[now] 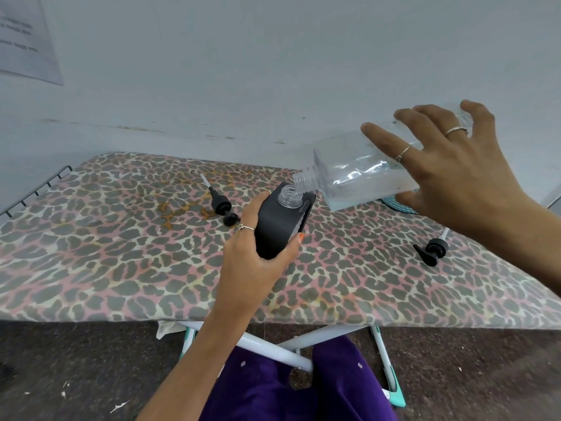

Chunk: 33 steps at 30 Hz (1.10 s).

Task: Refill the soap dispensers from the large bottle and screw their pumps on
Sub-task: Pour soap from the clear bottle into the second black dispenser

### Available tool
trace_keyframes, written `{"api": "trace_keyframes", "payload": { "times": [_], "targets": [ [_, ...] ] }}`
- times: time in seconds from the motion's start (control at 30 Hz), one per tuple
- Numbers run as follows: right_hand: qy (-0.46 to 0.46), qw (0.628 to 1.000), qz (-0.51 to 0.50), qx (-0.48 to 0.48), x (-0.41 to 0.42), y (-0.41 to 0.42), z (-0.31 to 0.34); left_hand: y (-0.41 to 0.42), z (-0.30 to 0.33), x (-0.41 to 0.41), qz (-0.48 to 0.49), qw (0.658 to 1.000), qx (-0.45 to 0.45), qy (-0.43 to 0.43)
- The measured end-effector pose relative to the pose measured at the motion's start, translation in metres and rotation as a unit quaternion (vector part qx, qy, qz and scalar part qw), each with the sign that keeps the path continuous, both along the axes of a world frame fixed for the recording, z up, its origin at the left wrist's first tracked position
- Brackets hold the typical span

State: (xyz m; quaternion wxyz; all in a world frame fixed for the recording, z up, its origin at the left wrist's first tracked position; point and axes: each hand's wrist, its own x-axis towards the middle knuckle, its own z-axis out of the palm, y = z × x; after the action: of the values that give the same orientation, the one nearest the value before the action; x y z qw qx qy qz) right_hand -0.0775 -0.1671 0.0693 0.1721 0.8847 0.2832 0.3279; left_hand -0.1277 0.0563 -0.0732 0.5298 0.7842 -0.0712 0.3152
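While bottle [361, 174] pours — pumps [223, 205] aside.

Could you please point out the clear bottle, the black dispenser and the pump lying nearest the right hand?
clear bottle [352, 168]: head view, on its transparent side wall.
black dispenser [279, 226]: head view, on its dark front face.
pump [432, 249]: head view, on its black collar.

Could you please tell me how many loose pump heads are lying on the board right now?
2: one black plastic pump head left of the black dispenser, another black pump head near the right edge. None seems hidden.
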Motion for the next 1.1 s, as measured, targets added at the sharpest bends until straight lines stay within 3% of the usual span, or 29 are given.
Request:
{"api": "trace_keyframes", "payload": {
  "times": [1.1],
  "targets": [
    [0.004, 1.0, 0.005, -0.022, -0.0006, 0.003, 0.0091, 0.0005, -0.0004, -0.0004, 0.016, 1.0, 0.022, -0.015]
  ]
}}
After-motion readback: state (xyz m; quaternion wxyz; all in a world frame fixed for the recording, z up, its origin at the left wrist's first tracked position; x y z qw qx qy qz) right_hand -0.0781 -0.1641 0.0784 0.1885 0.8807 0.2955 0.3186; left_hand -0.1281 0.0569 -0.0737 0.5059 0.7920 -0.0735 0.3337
